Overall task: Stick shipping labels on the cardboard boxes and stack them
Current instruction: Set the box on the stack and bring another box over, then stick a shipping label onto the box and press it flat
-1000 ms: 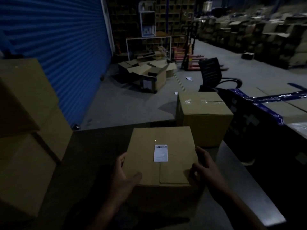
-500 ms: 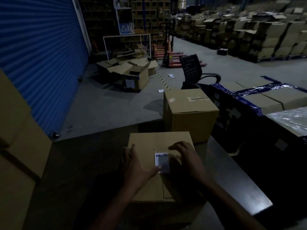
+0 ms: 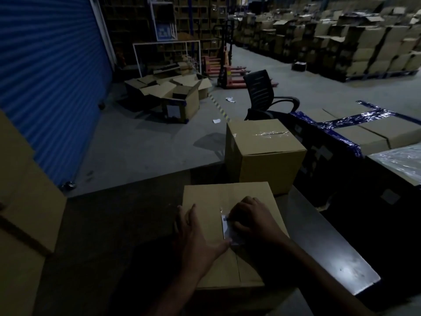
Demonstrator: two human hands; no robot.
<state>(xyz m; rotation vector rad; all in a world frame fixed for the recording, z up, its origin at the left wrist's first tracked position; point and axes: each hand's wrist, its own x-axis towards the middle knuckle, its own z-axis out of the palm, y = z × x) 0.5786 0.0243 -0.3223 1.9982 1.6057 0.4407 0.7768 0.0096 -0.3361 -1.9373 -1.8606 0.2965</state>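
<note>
— Pressing down now? What are the hands doing?

— Both lie flat and open on the near cardboard box (image 3: pixel 230 236), gripping nothing. The right hand (image 3: pixel 252 218) covers most of the white shipping label (image 3: pixel 226 229); the left hand (image 3: pixel 198 233) steadies the lid beside it.

— Next?

— Probably smoothing the edges, then lifting it from the dark surface (image 3: pixel 337 254) to stack, perhaps on the taped box (image 3: pixel 264 153) just behind.

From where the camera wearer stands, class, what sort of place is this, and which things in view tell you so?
Most likely a warehouse or dispatch area. Stacked cartons line the far aisle, a pallet jack stands on the concrete floor, and a blue roller shutter door fills the left wall.
</note>
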